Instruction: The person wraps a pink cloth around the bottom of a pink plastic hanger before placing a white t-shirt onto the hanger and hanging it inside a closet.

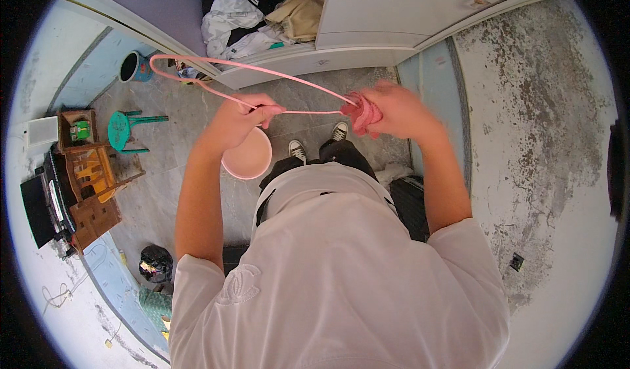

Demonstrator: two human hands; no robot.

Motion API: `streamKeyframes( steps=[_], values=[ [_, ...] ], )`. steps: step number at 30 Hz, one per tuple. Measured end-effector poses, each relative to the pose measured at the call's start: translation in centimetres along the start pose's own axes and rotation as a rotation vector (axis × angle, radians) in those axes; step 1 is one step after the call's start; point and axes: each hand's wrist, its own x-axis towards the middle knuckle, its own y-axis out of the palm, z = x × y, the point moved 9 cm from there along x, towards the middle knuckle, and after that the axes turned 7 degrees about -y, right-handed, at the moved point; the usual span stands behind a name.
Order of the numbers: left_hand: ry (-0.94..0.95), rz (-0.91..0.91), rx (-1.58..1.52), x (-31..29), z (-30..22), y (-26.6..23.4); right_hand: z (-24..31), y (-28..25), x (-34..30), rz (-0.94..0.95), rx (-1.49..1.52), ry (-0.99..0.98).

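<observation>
A thin pink clothes hanger is stretched out in front of me at chest height, its long loop pointing left. My left hand is closed, pinching the loop's nearer side. Around the hanger's right end, my right hand is closed on a crumpled reddish-pink cloth. The cloth hides that end of the hanger, and the right fingers look slightly blurred. Below my left hand, a round pink bucket stands on the floor.
Ahead stands a white wardrobe with piled clothes inside its open part. To the left are a green stool, a wooden chair and a dark bin. A black plastic bag lies behind left. A stained wall rises on the right.
</observation>
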Motion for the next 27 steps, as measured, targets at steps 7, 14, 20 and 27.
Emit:
streamKeyframes(
  steps=[7,14,20,27],
  values=[
    [-0.052,0.095,0.537,2.3,2.6,6.1,5.3,-1.3,2.3,-0.236,0.204,-0.164],
    [-0.053,-0.026,0.589,5.0,7.4,7.7,5.8,-5.2,3.6,-0.442,0.392,-0.119],
    [-0.093,-0.294,0.391,5.1,6.8,5.6,4.9,-5.4,3.5,-0.441,0.368,-0.119],
    [-0.15,-0.6,-0.125,0.5,1.6,-5.6,-0.5,-1.8,1.6,-0.327,0.347,-0.021]
  ],
)
